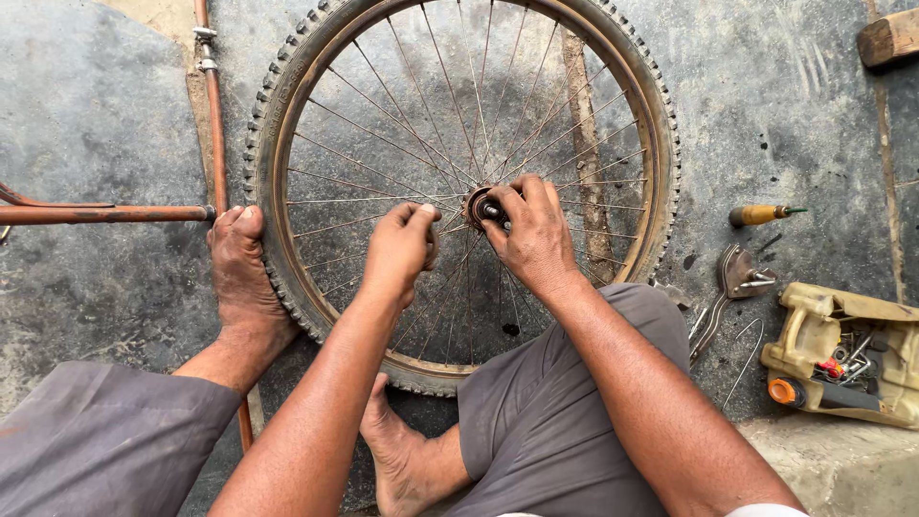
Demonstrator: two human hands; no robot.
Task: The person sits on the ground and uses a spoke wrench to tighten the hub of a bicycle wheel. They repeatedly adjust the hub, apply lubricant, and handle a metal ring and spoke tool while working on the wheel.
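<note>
Rusty spoked wheel (459,191), knobbly tyre, flat on the floor.
Right hand (531,235) pinches the hub (479,206); left hand (400,247) fisted over spokes.

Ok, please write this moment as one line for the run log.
left hand: gripping spokes beside hub | right hand: fingers on wheel hub | bicycle wheel: flat on ground, foot on tyre

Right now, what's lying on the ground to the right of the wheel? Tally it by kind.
Screwdriver with yellow handle: 1
Metal wrench tools: 2, overlapping, so the count is approximate
Cut-open yellow plastic container holding small parts: 1
Wooden block at the top edge: 1
Total: 5
</note>
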